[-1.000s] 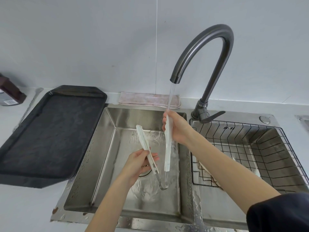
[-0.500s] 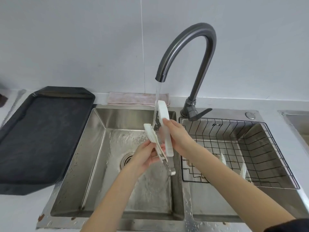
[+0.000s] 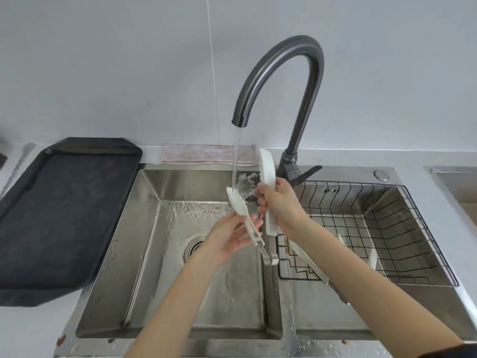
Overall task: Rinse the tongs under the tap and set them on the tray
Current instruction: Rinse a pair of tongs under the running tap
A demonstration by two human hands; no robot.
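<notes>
White tongs (image 3: pixel 265 171) with a metal hinge are spread in a V over the left sink basin (image 3: pixel 144 254), hinge end down. My left hand (image 3: pixel 229 236) holds the left arm of the tongs, whose tip sits in the running stream. My right hand (image 3: pixel 277 200) grips the right arm, whose tip points up beside the dark curved tap (image 3: pixel 291 73). Water splashes off the left tip. The black tray (image 3: pixel 64 210) lies on the counter left of the sink, with nothing on it.
A black wire rack (image 3: pixel 374 228) fills the right basin, with white utensils lying inside. A folded pinkish cloth (image 3: pixel 206 155) lies behind the sink against the wall. A round drain (image 3: pixel 193 248) sits under my left hand. A second basin edge shows at far right.
Both hands have lifted the tongs higher toward the spout. The stream that ran down the right arm now hits the tip of the left arm.
</notes>
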